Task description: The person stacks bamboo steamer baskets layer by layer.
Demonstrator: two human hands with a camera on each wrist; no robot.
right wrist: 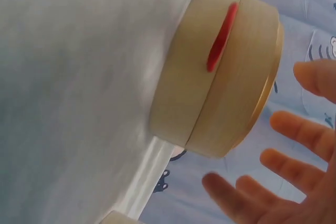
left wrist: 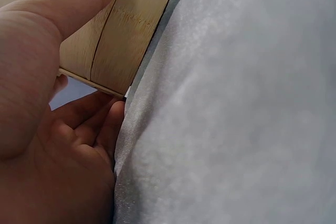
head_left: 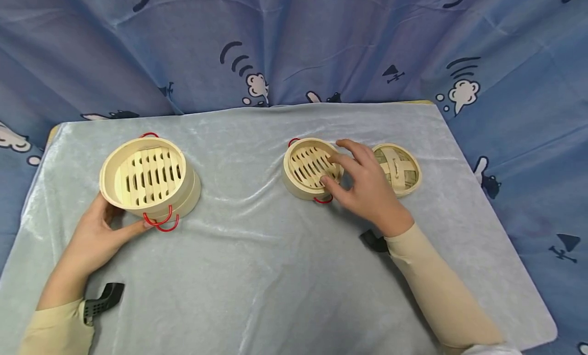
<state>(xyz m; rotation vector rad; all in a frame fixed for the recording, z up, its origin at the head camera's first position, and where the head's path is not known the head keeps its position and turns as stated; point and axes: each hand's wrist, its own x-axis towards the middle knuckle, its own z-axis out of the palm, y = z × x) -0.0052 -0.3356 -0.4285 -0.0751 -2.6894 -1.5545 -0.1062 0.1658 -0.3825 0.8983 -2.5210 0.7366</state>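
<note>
In the head view, a large bamboo steamer (head_left: 147, 174) with a slatted floor and red cord loops stands at the left of the table. My left hand (head_left: 98, 232) grips its near left side; in the left wrist view the thumb lies along the wooden wall (left wrist: 123, 30) and the other fingers are at its lower edge. A smaller bamboo steamer (head_left: 312, 166), also with red loops, sits right of centre. My right hand (head_left: 363, 186) hovers over its right rim with fingers spread. In the right wrist view those fingers stand apart from the small steamer's wall (right wrist: 231, 77).
A woven round bamboo lid (head_left: 397, 169) lies right of the small steamer, partly behind the right hand. Grey velvety cloth (head_left: 257, 273) covers the table. A blue patterned curtain (head_left: 294, 49) hangs along the far edge and right side.
</note>
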